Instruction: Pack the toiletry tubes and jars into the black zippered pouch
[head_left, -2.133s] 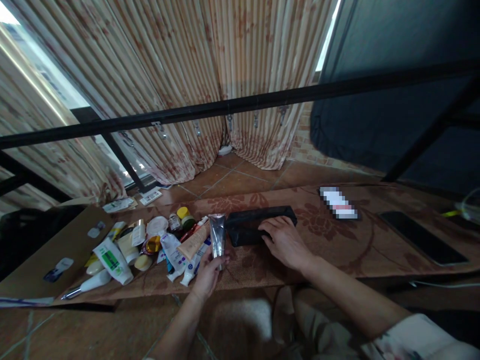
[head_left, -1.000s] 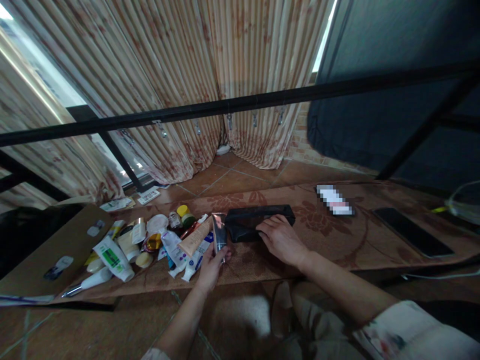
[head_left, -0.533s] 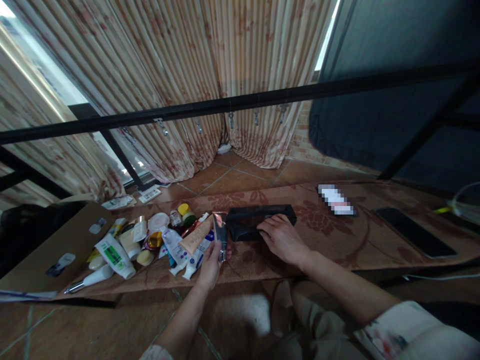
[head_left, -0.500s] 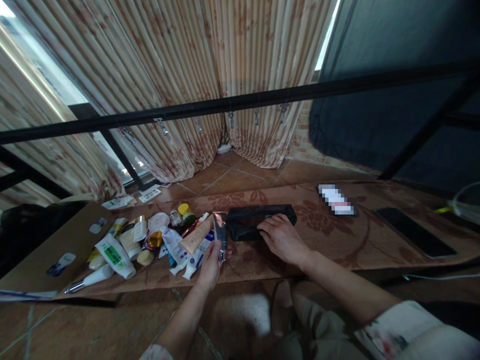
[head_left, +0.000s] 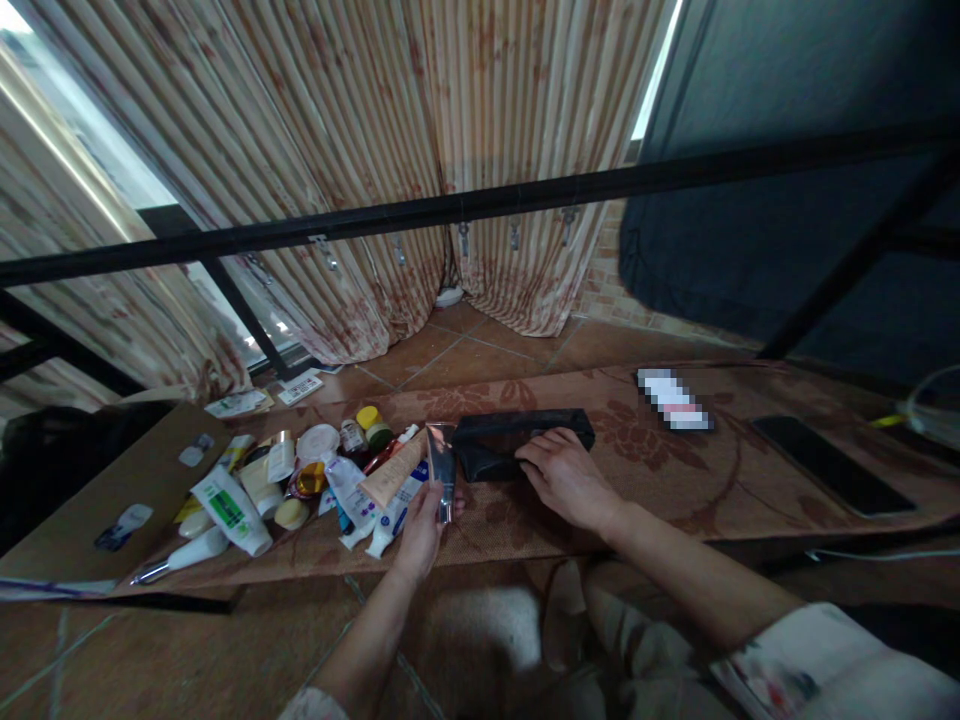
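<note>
My left hand (head_left: pixel 424 522) is closed around the lower end of a shiny dark squeeze tube (head_left: pixel 442 458), which stands nearly upright with its silver cap down. Just right of the tube lies a long black zip pouch (head_left: pixel 487 445) on the patterned cloth. My right hand (head_left: pixel 561 474) grips the pouch's near side toward its right end, fingers curled on it and thumb partly hidden. Beside my left hand are a beige tube (head_left: pixel 394 477), a white-and-blue tube (head_left: pixel 399 510) and a white tube with purple marks (head_left: pixel 349 490).
Farther left, several jars and tubes are heaped, among them a white-and-green tube (head_left: pixel 232 512) and a yellow-lidded jar (head_left: pixel 367 417). A cardboard box (head_left: pixel 150 480) stands at the left end. A phone (head_left: pixel 832 465) and a blurred-out item (head_left: pixel 673 400) lie right. A black rail (head_left: pixel 480 205) runs behind.
The tube in my left hand has turned very slightly, so its shine looks different. Both hands stay in nearly the same place.
</note>
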